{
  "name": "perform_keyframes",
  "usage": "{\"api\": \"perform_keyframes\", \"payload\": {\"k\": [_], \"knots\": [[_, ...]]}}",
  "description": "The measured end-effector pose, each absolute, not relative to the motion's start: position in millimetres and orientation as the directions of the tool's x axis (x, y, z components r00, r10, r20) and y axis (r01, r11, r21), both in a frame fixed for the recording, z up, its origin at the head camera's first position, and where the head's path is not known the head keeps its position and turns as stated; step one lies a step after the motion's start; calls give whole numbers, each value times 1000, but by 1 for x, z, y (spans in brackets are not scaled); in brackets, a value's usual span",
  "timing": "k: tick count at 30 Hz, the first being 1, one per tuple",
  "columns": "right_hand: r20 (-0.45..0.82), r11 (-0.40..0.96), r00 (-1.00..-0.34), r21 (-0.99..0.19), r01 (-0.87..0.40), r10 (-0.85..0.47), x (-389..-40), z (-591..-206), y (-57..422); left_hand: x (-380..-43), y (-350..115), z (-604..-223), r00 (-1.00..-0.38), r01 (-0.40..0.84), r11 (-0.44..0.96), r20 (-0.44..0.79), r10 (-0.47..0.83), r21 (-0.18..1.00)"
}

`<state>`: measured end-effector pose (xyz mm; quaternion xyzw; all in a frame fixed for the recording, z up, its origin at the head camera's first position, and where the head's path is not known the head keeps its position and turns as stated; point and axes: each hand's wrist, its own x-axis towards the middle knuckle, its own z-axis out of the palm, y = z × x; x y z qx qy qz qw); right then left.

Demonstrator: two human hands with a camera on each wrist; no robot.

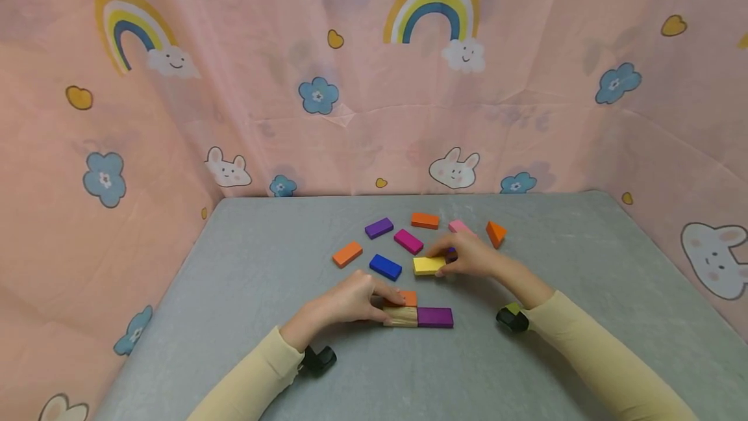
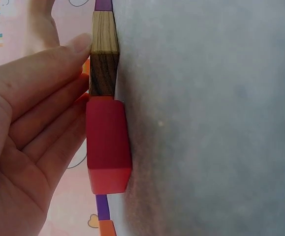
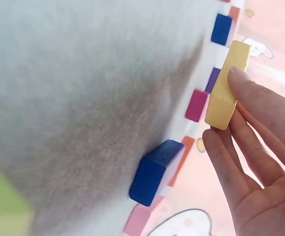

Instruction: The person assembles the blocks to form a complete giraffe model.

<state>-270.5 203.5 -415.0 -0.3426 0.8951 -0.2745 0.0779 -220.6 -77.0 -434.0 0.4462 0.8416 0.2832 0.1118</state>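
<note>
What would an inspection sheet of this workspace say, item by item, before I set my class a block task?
Surface: grey table, looks flat.
Job's things: wood block beside purple block; orange block behind wood block; yellow block, in hand.
Clutter: farther back, loose blue block, magenta block and triangle, among others; red block near left hand.
Hands: left hand touches wood block and orange block; right hand pinches yellow block.
Cables: nothing seen.
Surroundings: patterned pink cloth.

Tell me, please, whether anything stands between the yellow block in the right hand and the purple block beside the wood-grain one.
Nothing visible does: bare table shows between the yellow block in the right hand and the purple block; an orange block lies just left of that gap.
</note>
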Motion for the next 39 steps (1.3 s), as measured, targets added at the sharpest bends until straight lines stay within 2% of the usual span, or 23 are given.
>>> {"api": "perform_keyframes", "payload": {"k": [7,17,27,39], "knots": [[75,639,-766,-503,-582,-639,-246,-412,211,-219,-77,-432,-577,683,439,64,814,583],[72,604,-761,-563,-564,-644,-226,-418,210,-218,-77,-433,-579,688,436,76,812,580],[29,615,-767,-579,-536,-641,-220,-428,211,-218,-77,-434,-583,686,436,81,808,583],[21,564,-737,-629,-535,-675,-220,-428,209,-218,-77,-433,-579,685,431,79,811,588]]}}
